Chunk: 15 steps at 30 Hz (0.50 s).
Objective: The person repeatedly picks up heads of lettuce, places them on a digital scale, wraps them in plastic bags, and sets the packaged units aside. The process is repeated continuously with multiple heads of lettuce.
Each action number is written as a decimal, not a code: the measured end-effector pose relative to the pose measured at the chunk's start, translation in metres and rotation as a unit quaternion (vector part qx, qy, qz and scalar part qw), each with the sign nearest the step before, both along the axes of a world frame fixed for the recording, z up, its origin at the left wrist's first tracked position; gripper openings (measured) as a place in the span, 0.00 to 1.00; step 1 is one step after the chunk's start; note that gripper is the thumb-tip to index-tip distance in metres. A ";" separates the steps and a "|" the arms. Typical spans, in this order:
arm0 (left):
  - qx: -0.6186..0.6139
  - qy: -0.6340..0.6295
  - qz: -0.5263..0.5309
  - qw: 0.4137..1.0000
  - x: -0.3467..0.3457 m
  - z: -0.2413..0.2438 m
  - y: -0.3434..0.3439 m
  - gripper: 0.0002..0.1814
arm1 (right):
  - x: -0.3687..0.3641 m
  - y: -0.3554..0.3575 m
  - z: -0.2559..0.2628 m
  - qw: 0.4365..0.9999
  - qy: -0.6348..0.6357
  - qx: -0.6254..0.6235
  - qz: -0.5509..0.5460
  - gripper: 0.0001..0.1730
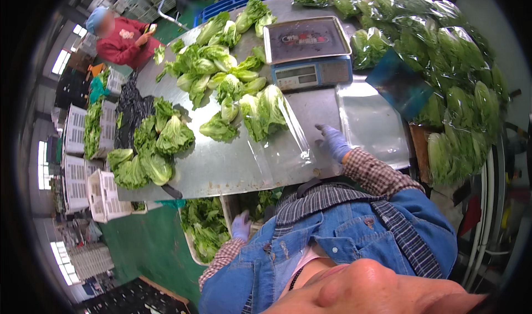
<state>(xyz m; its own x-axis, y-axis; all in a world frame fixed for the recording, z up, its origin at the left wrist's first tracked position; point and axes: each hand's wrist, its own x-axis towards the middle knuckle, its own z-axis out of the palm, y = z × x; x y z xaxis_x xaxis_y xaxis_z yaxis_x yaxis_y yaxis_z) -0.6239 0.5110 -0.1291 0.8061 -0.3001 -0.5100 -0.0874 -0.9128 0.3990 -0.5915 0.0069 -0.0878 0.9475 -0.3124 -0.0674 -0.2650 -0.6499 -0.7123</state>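
My right hand (333, 141), in a thin purple glove, rests at the metal table (299, 170) with its fingers apart, between a bag of lettuce and a stack of clear plastic bags (374, 125). That clear bag (286, 147) lies flat, with lettuce heads (266, 110) at its far end. My left hand (241, 226), gloved too, is low beside the table edge, over the rim of a crate of lettuce leaves (203, 226); nothing shows in it. Loose lettuce heads (208, 64) lie beyond the bag. A digital scale (311, 73) with a metal tray (307, 39) stands behind.
Bagged lettuce (449, 56) is piled at the right, near a dark blue sheet (399, 83). More lettuce (158, 147), a knife (171, 191) and a black plastic bag (132, 110) lie at the left. White crates (106, 195) stand beyond. A person (124, 39) stands across the table.
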 end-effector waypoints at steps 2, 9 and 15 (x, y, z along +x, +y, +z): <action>-0.125 -0.144 0.054 0.980 0.037 -0.008 -0.040 0.34 | 0.019 0.019 0.030 0.983 0.119 -0.116 0.077 0.37; -0.132 -0.409 -0.156 0.889 0.140 0.008 -0.128 0.35 | 0.031 0.027 -0.007 0.937 -0.178 -0.176 0.244 0.17; -0.650 0.097 0.218 0.721 0.192 0.057 -0.177 0.15 | 0.052 0.009 0.011 0.960 -0.225 0.155 0.066 0.07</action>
<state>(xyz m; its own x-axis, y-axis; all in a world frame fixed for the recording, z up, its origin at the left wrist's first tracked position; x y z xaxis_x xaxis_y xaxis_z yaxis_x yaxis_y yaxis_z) -0.4317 0.3340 -0.0717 0.9198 -0.3659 -0.1418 0.2676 0.3206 0.9086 -0.5396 0.0157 -0.0769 0.9325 -0.2179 0.2882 0.1856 -0.3952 -0.8996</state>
